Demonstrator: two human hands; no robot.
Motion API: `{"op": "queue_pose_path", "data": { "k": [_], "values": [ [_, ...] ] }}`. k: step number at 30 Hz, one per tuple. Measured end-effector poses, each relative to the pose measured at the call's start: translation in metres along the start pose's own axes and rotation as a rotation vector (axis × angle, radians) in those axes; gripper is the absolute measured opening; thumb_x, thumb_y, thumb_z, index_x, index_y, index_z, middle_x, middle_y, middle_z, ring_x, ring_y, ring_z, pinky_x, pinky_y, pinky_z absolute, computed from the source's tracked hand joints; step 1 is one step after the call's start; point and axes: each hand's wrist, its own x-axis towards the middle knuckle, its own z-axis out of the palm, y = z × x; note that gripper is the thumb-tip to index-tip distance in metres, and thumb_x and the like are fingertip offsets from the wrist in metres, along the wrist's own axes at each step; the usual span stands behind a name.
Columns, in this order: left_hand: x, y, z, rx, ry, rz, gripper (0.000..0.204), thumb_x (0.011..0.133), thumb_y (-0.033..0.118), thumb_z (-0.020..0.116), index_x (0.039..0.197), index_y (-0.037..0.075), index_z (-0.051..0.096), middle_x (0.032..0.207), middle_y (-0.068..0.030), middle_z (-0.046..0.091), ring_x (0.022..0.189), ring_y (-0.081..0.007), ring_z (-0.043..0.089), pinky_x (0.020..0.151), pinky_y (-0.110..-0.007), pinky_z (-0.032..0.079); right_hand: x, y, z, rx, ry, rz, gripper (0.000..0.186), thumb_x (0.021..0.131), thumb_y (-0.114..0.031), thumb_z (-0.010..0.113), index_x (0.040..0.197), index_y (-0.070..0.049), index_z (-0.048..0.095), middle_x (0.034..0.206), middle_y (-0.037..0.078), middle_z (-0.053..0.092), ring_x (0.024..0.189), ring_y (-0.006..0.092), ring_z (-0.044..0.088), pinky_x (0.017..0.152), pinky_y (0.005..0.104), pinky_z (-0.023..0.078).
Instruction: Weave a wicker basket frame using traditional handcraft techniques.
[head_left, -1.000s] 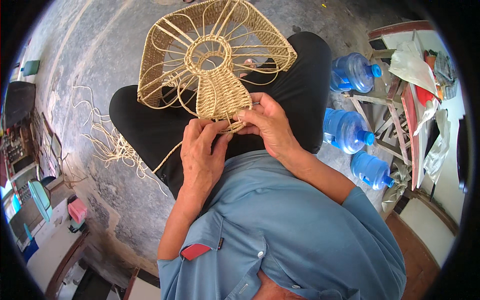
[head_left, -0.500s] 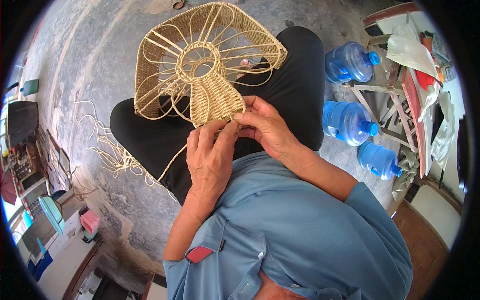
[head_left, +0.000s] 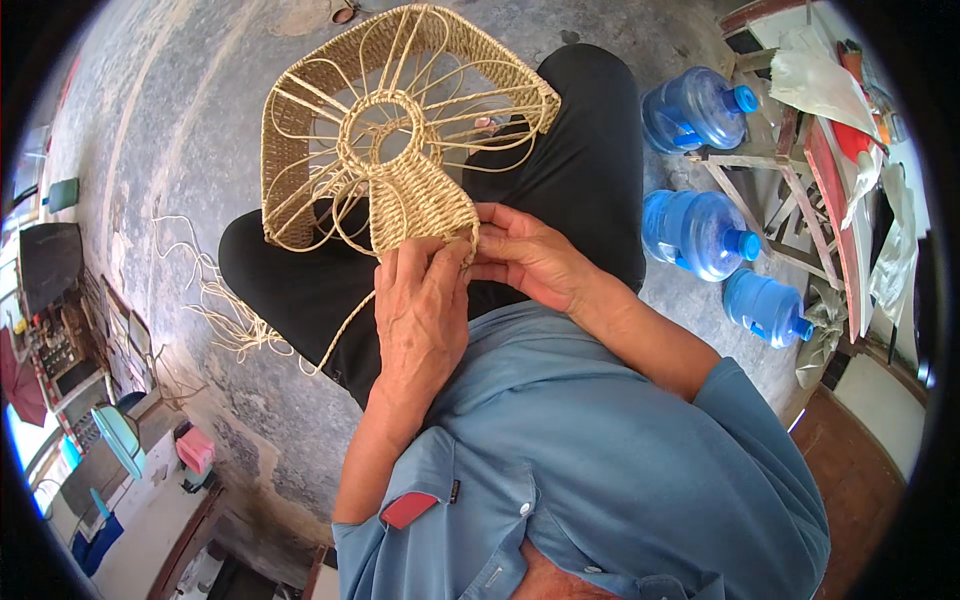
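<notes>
A woven straw basket (head_left: 402, 205) rests across my lap, with a ring at its middle, loops of cord round it and a tightly woven panel facing me. My left hand (head_left: 422, 305) is closed over the panel's near edge, its fingertips pressed down on the weave. At the panel's right corner my right hand (head_left: 535, 258) pinches a strand of cord (head_left: 474, 240) between thumb and fingers. The fingertips of both hands almost meet there, and what lies beneath them is partly hidden. A twisted cord (head_left: 345, 328) runs down to the left from under my left hand.
Loose straw strands (head_left: 235, 315) lie on the concrete floor (head_left: 160, 290) to the left of my knee. Several blue water jugs (head_left: 695, 235) stand on the right, beside a wooden frame (head_left: 790, 190) with plastic sheets. A pink container (head_left: 195, 450) is at the lower left.
The basket has shifted slightly left in the picture. My right fingers have changed their pinch at the panel's corner, where the cord strand now shows more upright. My left hand stays on the edge.
</notes>
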Motion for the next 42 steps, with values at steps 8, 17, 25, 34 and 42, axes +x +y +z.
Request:
{"op": "queue_pose_path", "data": {
  "k": [8, 17, 25, 34, 42],
  "values": [
    [-0.005, 0.0, 0.006, -0.007, 0.1, -0.024, 0.031, 0.088, 0.007, 0.078, 0.119, 0.01, 0.074, 0.111, -0.01, 0.068, 0.105, -0.0327, 0.064, 0.092, -0.044, 0.051, 0.006, 0.001, -0.006, -0.096, 0.004, 0.09, 0.045, 0.107, -0.016, 0.067, 0.147, -0.005, 0.052, 0.123, 0.004, 0.067, 0.106, 0.0124, 0.066, 0.096, 0.0318, 0.057],
    [0.002, 0.002, 0.006, -0.041, 0.105, -0.046, 0.026, 0.085, 0.009, 0.082, 0.11, 0.01, 0.073, 0.108, -0.009, 0.068, 0.103, -0.0326, 0.065, 0.09, -0.044, 0.051, -0.018, -0.018, -0.013, 0.466, 0.123, 0.135, 0.028, 0.099, -0.007, 0.057, 0.127, -0.005, 0.062, 0.092, 0.001, 0.058, 0.071, 0.011, 0.046, 0.065, 0.0251, 0.044],
    [0.011, 0.004, 0.012, 0.054, 0.169, 0.179, 0.025, 0.085, 0.004, 0.079, 0.108, 0.011, 0.073, 0.102, -0.0082, 0.065, 0.095, -0.0321, 0.062, 0.083, -0.044, 0.051, -0.097, -0.065, -0.051, 0.053, 0.242, -0.147, 0.022, 0.093, -0.003, 0.068, 0.111, -0.013, 0.063, 0.071, -0.008, 0.045, 0.055, 0.0032, 0.034, 0.05, 0.0228, 0.03],
    [0.014, -0.004, 0.026, 0.161, 0.161, 0.26, 0.016, 0.088, 0.012, 0.079, 0.103, 0.012, 0.073, 0.099, -0.0064, 0.063, 0.093, -0.0293, 0.062, 0.081, -0.042, 0.049, -0.193, -0.124, -0.166, -0.159, 0.864, -0.369, 0.025, 0.087, 0.0, 0.073, 0.098, -0.019, 0.06, 0.069, -0.01, 0.045, 0.05, 0.0015, 0.033, 0.043, 0.0221, 0.023],
    [0.011, -0.01, 0.028, 0.151, 0.207, 0.289, 0.014, 0.09, 0.012, 0.076, 0.103, 0.011, 0.071, 0.103, -0.0061, 0.066, 0.096, -0.0282, 0.064, 0.085, -0.042, 0.049, -0.332, -0.122, -0.315, 0.045, 1.473, -0.533, 0.033, 0.085, -0.01, 0.074, 0.072, -0.024, 0.046, 0.058, -0.011, 0.037, 0.04, 0.0034, 0.027, 0.035, 0.0227, 0.019]
  ]
}}
